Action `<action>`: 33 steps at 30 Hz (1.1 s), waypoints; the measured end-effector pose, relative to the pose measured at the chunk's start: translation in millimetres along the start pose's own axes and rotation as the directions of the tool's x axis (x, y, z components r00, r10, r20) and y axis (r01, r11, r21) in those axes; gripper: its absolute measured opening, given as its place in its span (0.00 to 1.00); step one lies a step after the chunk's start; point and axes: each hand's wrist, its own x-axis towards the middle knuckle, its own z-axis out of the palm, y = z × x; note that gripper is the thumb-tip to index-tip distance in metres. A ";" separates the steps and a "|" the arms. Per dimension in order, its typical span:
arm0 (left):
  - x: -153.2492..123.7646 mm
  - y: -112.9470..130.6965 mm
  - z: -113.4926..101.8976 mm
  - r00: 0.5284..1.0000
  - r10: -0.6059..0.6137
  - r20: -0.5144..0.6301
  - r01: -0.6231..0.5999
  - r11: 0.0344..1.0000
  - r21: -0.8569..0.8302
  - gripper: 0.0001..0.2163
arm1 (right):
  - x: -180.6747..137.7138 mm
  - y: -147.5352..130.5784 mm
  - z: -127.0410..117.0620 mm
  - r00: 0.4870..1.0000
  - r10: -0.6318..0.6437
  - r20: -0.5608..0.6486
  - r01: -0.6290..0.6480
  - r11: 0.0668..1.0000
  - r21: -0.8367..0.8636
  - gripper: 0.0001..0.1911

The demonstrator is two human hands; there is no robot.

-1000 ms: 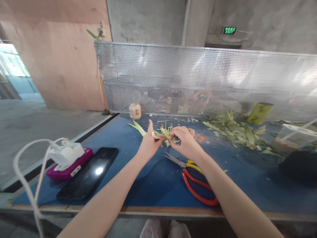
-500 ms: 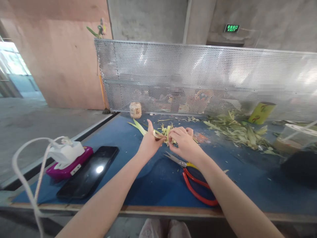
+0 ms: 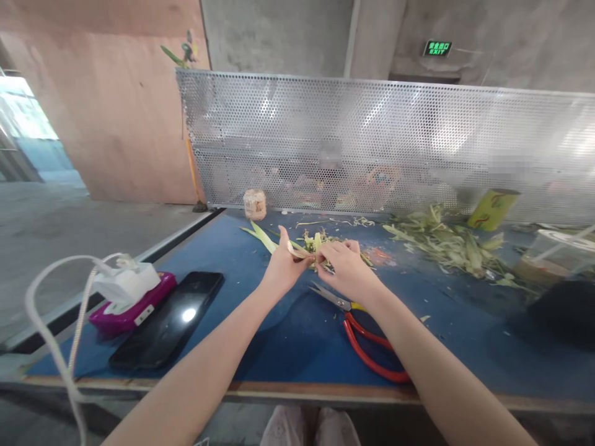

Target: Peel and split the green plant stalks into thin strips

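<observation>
One phone [image 3: 167,322] lower left, then two hands mid-frame: left hand [image 3: 283,266] has one pale strip [image 3: 300,253] pinched thumb-to-fingers, far end up by the right hand [image 3: 343,261], can't tell if that one's clamped too. One pair of scissors [image 3: 331,297] below, handles partly behind the right forearm [image 3: 432,359], one leaf pile [image 3: 446,244] right, one cup [image 3: 553,255] cut off by the frame edge

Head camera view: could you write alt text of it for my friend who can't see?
A person's left hand and right hand pinch pale plant strips over a blue table. Scissors with red and yellow handles lie nearer the person; a black phone and purple power strip sit at left, a heap of leaves at right.
</observation>
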 end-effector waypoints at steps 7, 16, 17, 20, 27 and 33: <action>-0.7 -1.7 -0.3 0.999 0.011 0.030 -0.012 1.000 0.027 0.47 | 1.3 6.7 2.3 0.996 -0.077 0.034 0.074 0.993 0.095 0.08; 0.7 -4.5 -1.5 1.000 0.004 0.005 -0.005 0.999 0.048 0.47 | 3.0 12.1 3.7 0.968 -0.230 0.098 0.229 0.973 0.025 0.11; 0.7 -4.4 -1.8 1.000 0.002 0.006 -0.002 0.999 0.039 0.47 | 2.8 11.9 3.7 0.968 -0.230 0.104 0.230 0.973 0.012 0.11; 0.3 -3.8 -2.3 1.000 -0.004 0.002 0.004 0.999 0.041 0.47 | 2.5 10.9 3.8 0.964 -0.228 0.133 0.231 0.973 -0.009 0.10; -1.0 -3.1 -1.6 1.000 -0.011 0.014 0.010 0.998 0.060 0.47 | 2.9 11.9 5.9 0.961 -0.244 0.129 0.247 0.969 -0.004 0.09; -0.1 -5.0 -2.1 1.000 -0.008 0.018 0.008 0.999 0.031 0.47 | 2.2 13.2 3.5 0.952 -0.270 0.142 0.283 0.956 -0.079 0.10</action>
